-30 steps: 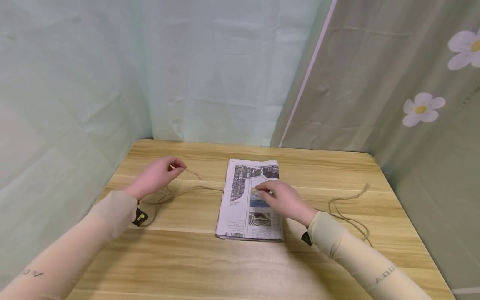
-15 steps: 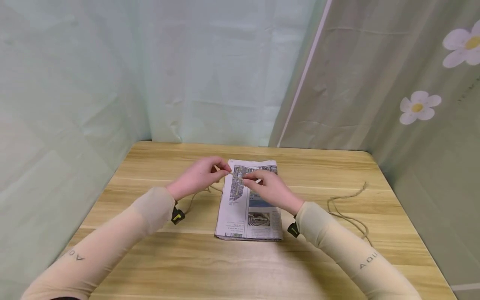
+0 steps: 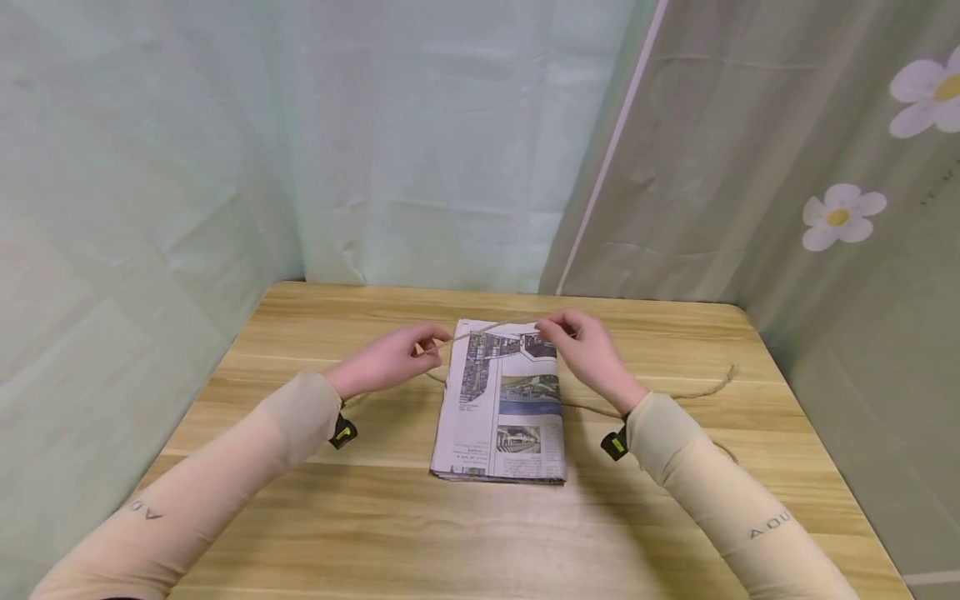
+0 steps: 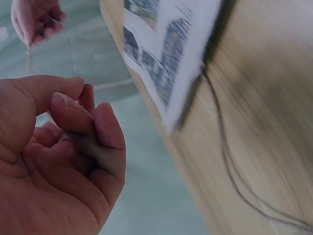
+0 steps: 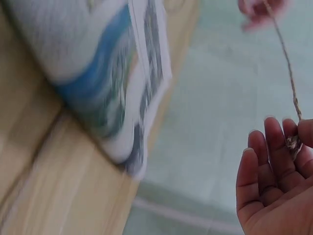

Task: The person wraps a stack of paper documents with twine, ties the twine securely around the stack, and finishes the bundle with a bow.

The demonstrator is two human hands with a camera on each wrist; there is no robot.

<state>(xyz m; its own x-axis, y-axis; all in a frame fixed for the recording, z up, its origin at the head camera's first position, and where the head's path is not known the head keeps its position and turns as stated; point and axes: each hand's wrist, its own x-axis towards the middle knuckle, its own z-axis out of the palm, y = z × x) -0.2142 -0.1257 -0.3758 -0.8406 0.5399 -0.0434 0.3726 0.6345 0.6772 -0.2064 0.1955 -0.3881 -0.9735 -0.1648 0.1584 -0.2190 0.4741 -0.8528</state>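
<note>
A folded newspaper (image 3: 468, 429) lies on the wooden table, with brown twine coming out from under both its sides. One length of the twine (image 5: 287, 63) stretches above the paper's far end between the two hands. My right hand (image 3: 592, 354), over the paper's far right corner, pinches the twine's end between thumb and fingers. The left hand (image 3: 390, 360) is just left of the paper, fingers curled with the twine running through them. In the left wrist view its fingers (image 4: 110, 127) hide the twine they hold.
To the right, the other twine end (image 3: 708, 392) lies loose on the table (image 3: 420, 533). Pale curtains (image 3: 450, 150) stand close behind the table and on both sides. Both wrists wear dark straps.
The left hand has brought the twine end rightward over the newspaper. My right hand has taken that end and moved right with it, drawing the twine out between the hands.
</note>
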